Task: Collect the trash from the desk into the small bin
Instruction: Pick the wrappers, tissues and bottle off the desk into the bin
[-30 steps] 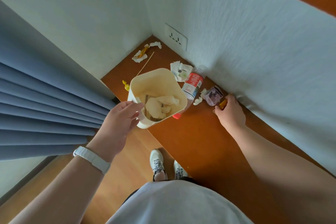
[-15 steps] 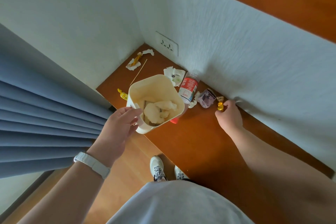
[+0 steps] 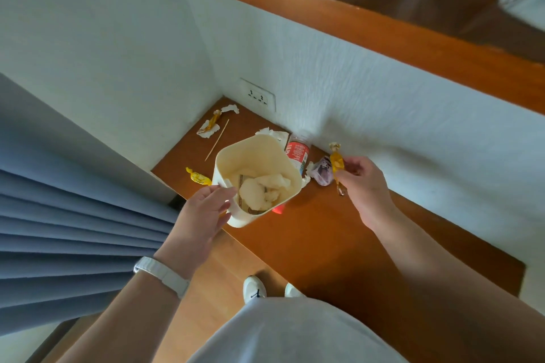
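Nearest the camera, a white strap [image 3: 165, 272] is being worn on the left wrist, and above it the left hand [image 3: 203, 215] is being kept closed around the near wall of the small cream plastic bin [image 3: 256, 156], which is being held at the near edge of the brown wooden desk [image 3: 339, 244]. Crumpled white tissue [image 3: 262, 188] and a strip of brown paper are already lying inside the bin, so part of the collecting is judged to be done.

To the right, a twisted yellow candy wrapper [image 3: 336, 163] is being pinched between the fingertips of the right hand [image 3: 362, 183], lifted clear of the desk and just beside the bin's rim; dropping it in is judged to be the step in hand.

Further back, several pieces are still lying on the desk: a purple crumpled wrapper [image 3: 323, 174] beside the right hand, a clear plastic bottle with a red label [image 3: 298, 152] partly hidden behind the bin, a second yellow wrapper [image 3: 197, 176] left of the bin, a thin wooden skewer [image 3: 217, 139], white paper scraps [image 3: 274, 134], and torn wrappers [image 3: 211, 125] in the far corner under the white wall socket [image 3: 258, 94]. Roughly half of the task is judged to be remaining
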